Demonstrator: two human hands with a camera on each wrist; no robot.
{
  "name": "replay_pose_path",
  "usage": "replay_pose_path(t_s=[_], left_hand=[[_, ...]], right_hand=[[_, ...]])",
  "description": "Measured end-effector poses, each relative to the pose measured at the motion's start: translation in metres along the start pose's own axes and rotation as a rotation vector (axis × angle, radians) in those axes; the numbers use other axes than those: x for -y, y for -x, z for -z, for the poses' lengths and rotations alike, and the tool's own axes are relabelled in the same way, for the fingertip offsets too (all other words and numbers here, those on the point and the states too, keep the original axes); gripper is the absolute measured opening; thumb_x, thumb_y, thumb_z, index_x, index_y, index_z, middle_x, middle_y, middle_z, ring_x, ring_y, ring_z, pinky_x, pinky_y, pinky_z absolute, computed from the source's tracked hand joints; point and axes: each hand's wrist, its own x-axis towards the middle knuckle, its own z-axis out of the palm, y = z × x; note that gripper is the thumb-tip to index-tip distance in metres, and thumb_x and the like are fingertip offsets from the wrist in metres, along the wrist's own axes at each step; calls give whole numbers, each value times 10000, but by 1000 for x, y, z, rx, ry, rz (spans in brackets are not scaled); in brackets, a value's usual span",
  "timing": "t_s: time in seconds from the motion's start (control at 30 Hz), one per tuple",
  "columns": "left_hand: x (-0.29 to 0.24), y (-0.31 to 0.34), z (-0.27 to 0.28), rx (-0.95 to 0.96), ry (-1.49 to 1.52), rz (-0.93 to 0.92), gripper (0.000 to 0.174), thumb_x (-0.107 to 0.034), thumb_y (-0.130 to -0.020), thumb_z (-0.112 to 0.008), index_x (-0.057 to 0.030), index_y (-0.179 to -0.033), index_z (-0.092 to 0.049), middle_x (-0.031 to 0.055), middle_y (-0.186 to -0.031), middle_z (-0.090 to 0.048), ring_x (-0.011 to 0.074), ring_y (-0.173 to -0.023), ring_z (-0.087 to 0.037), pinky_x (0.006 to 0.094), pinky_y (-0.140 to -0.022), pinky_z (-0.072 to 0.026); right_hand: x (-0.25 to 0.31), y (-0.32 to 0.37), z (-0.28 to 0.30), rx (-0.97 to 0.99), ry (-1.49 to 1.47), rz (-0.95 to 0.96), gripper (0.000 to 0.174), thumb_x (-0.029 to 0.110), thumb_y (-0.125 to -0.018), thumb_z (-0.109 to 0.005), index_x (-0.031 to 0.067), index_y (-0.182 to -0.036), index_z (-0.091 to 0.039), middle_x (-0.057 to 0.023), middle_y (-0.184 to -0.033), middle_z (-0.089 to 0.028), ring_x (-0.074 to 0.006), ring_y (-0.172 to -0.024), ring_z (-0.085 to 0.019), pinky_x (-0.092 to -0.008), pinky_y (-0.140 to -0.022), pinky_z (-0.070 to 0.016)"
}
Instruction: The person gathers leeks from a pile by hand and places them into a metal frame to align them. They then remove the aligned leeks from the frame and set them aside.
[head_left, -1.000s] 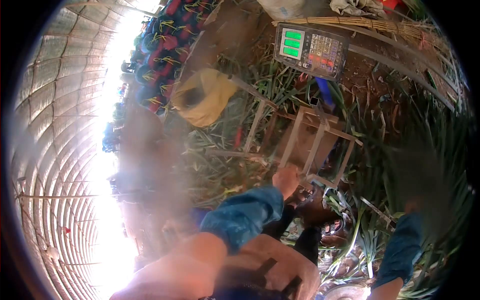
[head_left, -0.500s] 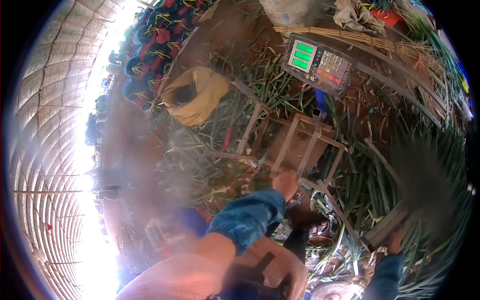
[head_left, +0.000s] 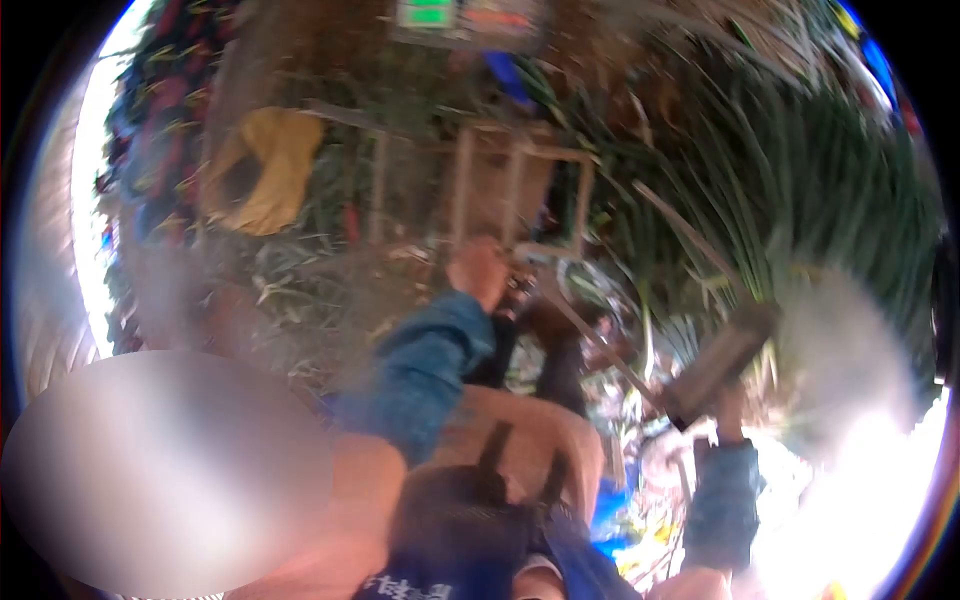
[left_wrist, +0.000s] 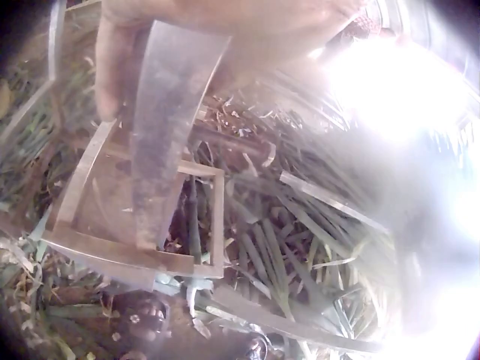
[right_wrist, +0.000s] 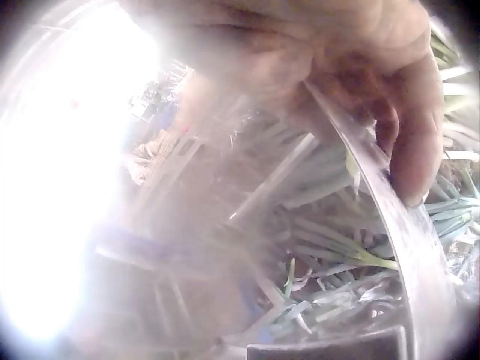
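My left hand (head_left: 479, 270) grips a bar of the rectangular metal frame (head_left: 465, 190) in the head view. Close up in the left wrist view, that hand (left_wrist: 247, 45) curls round a flat metal bar (left_wrist: 169, 112) above the open frame (left_wrist: 217, 217). Lower right in the head view, my right hand (head_left: 731, 408) holds a thick grey metal bar (head_left: 720, 368), tilted and blurred. The fingers of my right hand (right_wrist: 360, 67) bend over the edge of a metal bar (right_wrist: 424, 262) in the right wrist view.
A scale display (head_left: 470, 20) is at the top, with a yellow bag (head_left: 285, 165) to the left. Long green stalks (head_left: 800, 170) cover the ground at right. A thin bar (head_left: 600, 345) slants between the hands. Feet are below the frame.
The head view has swung, moving the scale, bag and frame up and left in it. The thick bar, out of clear sight a second ago, shows in my right hand. My left hand keeps its grip.
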Motion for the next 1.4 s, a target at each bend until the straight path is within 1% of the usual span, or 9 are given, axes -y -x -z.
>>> replay_pose_path(t_s=[0.1,0.17,0.2,0.33,0.43,0.83,0.97,1.23,1.4], left_hand=[[10,-4,-15,-73,-99,-20,165,-243,-792,-555,-131,-893,-624,155,-857,-645,371,-855,-601,464,-725,-477],[8,-6,-16,-57,-91,-25,163,-249,-807,-596,-127,-908,-635,149,-830,-640,374,-806,-589,491,-691,-469],[10,-7,-16,-54,-91,-23,164,-252,-815,-617,-124,-916,-640,146,-817,-637,376,-781,-583,505,-674,-466],[22,-12,-26,-64,-135,-84,127,-241,-835,-613,-132,-895,-637,130,-719,-606,346,-649,-547,513,-553,-443],[12,-10,-19,4,-121,20,178,-264,-779,-609,-132,-897,-632,156,-844,-649,374,-835,-605,465,-702,-474],[9,-8,-13,-13,-115,-31,190,-268,-775,-618,-116,-887,-639,157,-860,-647,365,-866,-596,463,-721,-471],[11,-10,-15,-18,-114,-20,192,-269,-778,-612,-115,-888,-640,161,-848,-645,369,-854,-597,469,-714,-471],[12,-11,-16,1,-122,-11,190,-265,-777,-612,-118,-892,-640,168,-845,-644,374,-838,-597,471,-704,-471],[10,-10,-14,-10,-133,-9,196,-266,-771,-620,-118,-898,-638,168,-842,-643,372,-839,-598,467,-708,-472]], right_hand=[[45,22,-34,-217,-382,-138,287,321,-811,-568,66,-941,-585,-31,-689,-565,-180,-584,-590,-315,-491,-514],[-37,-14,-28,-128,-70,-67,281,293,-792,-561,53,-939,-555,-71,-798,-558,-186,-664,-591,-319,-487,-524],[6,-6,-35,-102,-225,-311,269,282,-787,-556,51,-926,-553,-81,-810,-553,-184,-684,-585,-323,-488,-526],[-8,-24,-60,-166,-115,-156,254,221,-770,-535,18,-920,-563,-88,-738,-554,-199,-646,-578,-325,-472,-517],[49,-8,-75,-214,-283,-105,270,153,-766,-505,-46,-931,-583,-139,-730,-591,-236,-614,-604,-338,-452,-501],[53,-2,-69,-227,-198,-205,283,160,-784,-522,-42,-970,-590,-178,-751,-625,-268,-572,-594,-375,-454,-453],[23,-10,-62,-212,100,-52,289,193,-818,-529,-39,-977,-594,-168,-796,-637,-241,-612,-606,-359,-480,-461],[87,15,-66,-214,-234,-228,348,104,-726,-534,-4,-1056,-560,-78,-854,-563,-191,-740,-519,-316,-616,-438],[90,22,-77,-369,-113,-184,295,112,-807,-553,-35,-1062,-552,-123,-813,-628,-166,-594,-559,-288,-457,-449]])
